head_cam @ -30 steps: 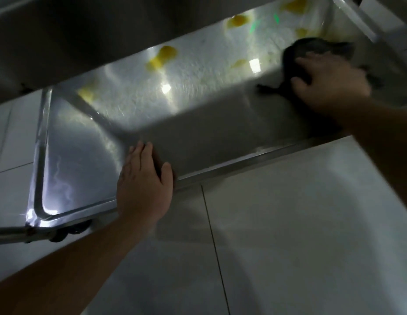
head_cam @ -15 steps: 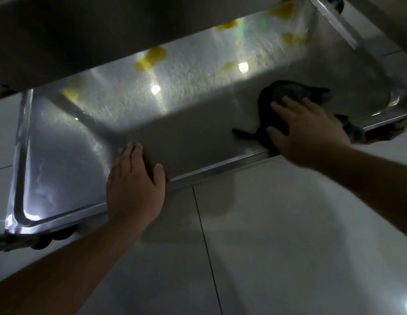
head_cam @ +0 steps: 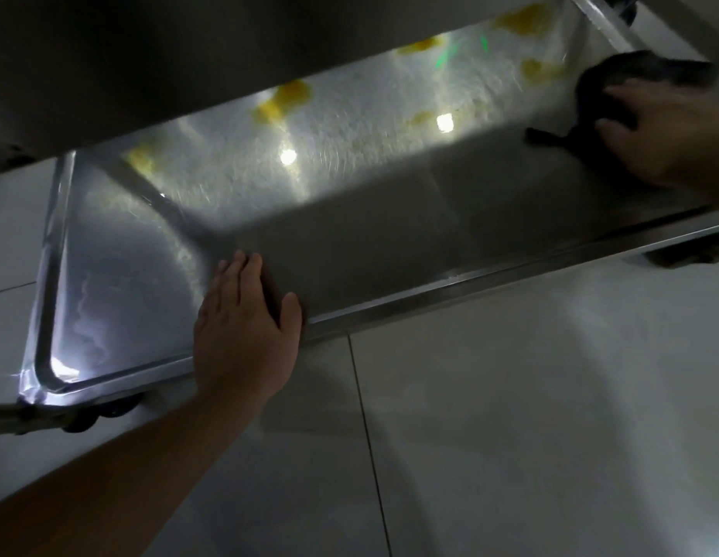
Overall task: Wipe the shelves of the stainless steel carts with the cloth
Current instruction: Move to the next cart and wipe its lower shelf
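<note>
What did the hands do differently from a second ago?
The right hand slid the dark cloth toward the shelf's near rim, then pushed it back out to the far right corner. It kept pressing the cloth throughout. The left hand stayed flat on the bottom shelf's near edge.

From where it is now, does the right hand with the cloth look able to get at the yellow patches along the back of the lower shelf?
Probably yes. The right hand presses the cloth on the shelf beside the nearest yellow patch, nothing between. The upper shelf overhangs the farther patches.
</note>
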Action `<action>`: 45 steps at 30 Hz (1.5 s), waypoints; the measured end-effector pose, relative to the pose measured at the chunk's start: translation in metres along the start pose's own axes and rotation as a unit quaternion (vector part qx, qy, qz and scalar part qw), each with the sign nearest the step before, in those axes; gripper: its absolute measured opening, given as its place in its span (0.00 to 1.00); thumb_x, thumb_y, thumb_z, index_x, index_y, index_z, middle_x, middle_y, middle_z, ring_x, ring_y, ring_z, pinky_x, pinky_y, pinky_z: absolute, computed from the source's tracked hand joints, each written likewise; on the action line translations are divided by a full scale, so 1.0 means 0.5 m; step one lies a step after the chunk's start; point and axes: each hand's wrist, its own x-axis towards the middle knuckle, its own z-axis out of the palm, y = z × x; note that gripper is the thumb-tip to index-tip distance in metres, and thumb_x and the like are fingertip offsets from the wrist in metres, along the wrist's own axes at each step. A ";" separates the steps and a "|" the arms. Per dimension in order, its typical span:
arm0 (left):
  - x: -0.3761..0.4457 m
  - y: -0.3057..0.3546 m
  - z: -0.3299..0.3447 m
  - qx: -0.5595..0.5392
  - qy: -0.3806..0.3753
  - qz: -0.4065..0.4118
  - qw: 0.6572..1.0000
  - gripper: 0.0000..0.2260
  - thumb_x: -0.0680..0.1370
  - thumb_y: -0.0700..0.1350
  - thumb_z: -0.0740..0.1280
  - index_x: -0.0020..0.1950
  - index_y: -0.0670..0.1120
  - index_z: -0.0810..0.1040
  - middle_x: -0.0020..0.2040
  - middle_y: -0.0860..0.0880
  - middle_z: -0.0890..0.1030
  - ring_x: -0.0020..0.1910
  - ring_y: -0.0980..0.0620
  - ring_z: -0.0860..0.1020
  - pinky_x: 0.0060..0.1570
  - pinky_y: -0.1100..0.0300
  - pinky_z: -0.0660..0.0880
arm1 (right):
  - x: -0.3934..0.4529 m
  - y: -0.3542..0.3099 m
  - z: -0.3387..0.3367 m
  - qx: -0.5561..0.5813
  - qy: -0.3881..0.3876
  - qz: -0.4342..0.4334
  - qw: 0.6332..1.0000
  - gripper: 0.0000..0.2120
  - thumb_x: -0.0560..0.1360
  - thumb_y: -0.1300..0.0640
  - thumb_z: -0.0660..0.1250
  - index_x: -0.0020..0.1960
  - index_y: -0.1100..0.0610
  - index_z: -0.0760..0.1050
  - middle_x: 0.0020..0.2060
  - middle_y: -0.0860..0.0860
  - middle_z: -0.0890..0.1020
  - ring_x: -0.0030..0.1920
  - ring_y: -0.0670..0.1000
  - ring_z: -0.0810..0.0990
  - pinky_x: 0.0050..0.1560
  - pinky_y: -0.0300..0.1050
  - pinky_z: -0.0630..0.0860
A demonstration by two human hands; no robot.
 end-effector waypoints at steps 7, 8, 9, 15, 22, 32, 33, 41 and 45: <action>0.000 0.006 0.002 -0.003 0.004 -0.012 1.000 0.35 0.80 0.63 0.52 0.84 0.47 0.61 0.85 0.48 0.60 0.85 0.48 0.55 0.80 0.45 0.57 | -0.130 -0.023 0.023 0.027 -0.017 0.168 0.985 0.37 0.77 0.39 0.49 0.77 0.62 0.63 0.79 0.67 0.61 0.77 0.74 0.60 0.73 0.77 0.61; 0.000 0.006 0.002 -0.003 0.003 -0.014 1.000 0.35 0.81 0.63 0.52 0.85 0.48 0.60 0.86 0.49 0.60 0.85 0.48 0.55 0.80 0.45 0.57 | -0.152 -0.045 0.021 0.025 -0.015 0.178 0.984 0.36 0.80 0.39 0.50 0.80 0.60 0.61 0.80 0.65 0.60 0.78 0.72 0.59 0.74 0.75 0.60; 0.000 0.007 0.002 -0.003 0.000 -0.014 1.000 0.35 0.81 0.63 0.52 0.85 0.48 0.60 0.86 0.49 0.59 0.85 0.48 0.54 0.81 0.45 0.57 | -0.174 -0.068 0.020 0.025 -0.008 0.180 0.983 0.33 0.82 0.39 0.51 0.81 0.58 0.59 0.81 0.63 0.60 0.79 0.71 0.59 0.75 0.73 0.60; -0.002 0.010 0.000 -0.011 -0.003 -0.013 1.000 0.35 0.81 0.62 0.52 0.85 0.46 0.60 0.86 0.47 0.59 0.85 0.47 0.55 0.82 0.46 0.55 | -0.317 -0.288 0.052 0.034 0.017 0.046 0.998 0.30 0.83 0.40 0.56 0.82 0.51 0.64 0.82 0.52 0.64 0.80 0.60 0.62 0.76 0.60 0.62; -0.010 0.020 -0.009 -0.033 0.006 -0.018 0.999 0.30 0.84 0.54 0.61 0.84 0.43 0.63 0.85 0.44 0.62 0.85 0.45 0.57 0.82 0.47 0.55 | -0.423 -0.475 0.106 0.021 0.009 -0.214 0.977 0.29 0.82 0.37 0.52 0.79 0.47 0.69 0.79 0.49 0.71 0.79 0.58 0.66 0.75 0.61 0.65; 0.005 0.012 -0.027 -0.048 -0.063 -0.012 0.997 0.32 0.85 0.58 0.55 0.87 0.47 0.54 0.87 0.47 0.52 0.86 0.47 0.48 0.83 0.48 0.48 | -0.384 -0.207 0.069 -0.031 0.069 -0.023 0.997 0.29 0.83 0.36 0.49 0.76 0.50 0.68 0.74 0.55 0.74 0.73 0.63 0.70 0.71 0.67 0.68; 0.006 0.010 -0.027 -0.052 -0.067 -0.011 0.996 0.32 0.85 0.58 0.55 0.87 0.47 0.53 0.87 0.47 0.52 0.86 0.47 0.48 0.82 0.48 0.47 | -0.392 -0.231 0.069 -0.027 0.072 -0.006 0.997 0.29 0.83 0.37 0.49 0.76 0.51 0.68 0.74 0.56 0.75 0.72 0.64 0.70 0.70 0.67 0.69; 0.024 -0.015 -0.057 -0.168 -0.113 -0.005 0.979 0.28 0.88 0.53 0.56 0.87 0.48 0.56 0.87 0.49 0.52 0.85 0.48 0.49 0.83 0.49 0.49 | -0.477 -0.536 0.142 -0.063 0.030 -0.309 0.949 0.28 0.83 0.36 0.50 0.80 0.45 0.65 0.77 0.47 0.72 0.77 0.58 0.70 0.74 0.61 0.67; 0.017 -0.139 -0.101 -0.139 -0.094 0.031 0.985 0.24 0.87 0.49 0.59 0.83 0.45 0.65 0.83 0.45 0.63 0.81 0.43 0.63 0.79 0.50 0.60 | -0.451 -0.480 0.131 -0.108 0.026 -0.329 0.938 0.28 0.83 0.37 0.50 0.80 0.45 0.65 0.77 0.48 0.73 0.75 0.58 0.72 0.72 0.60 0.71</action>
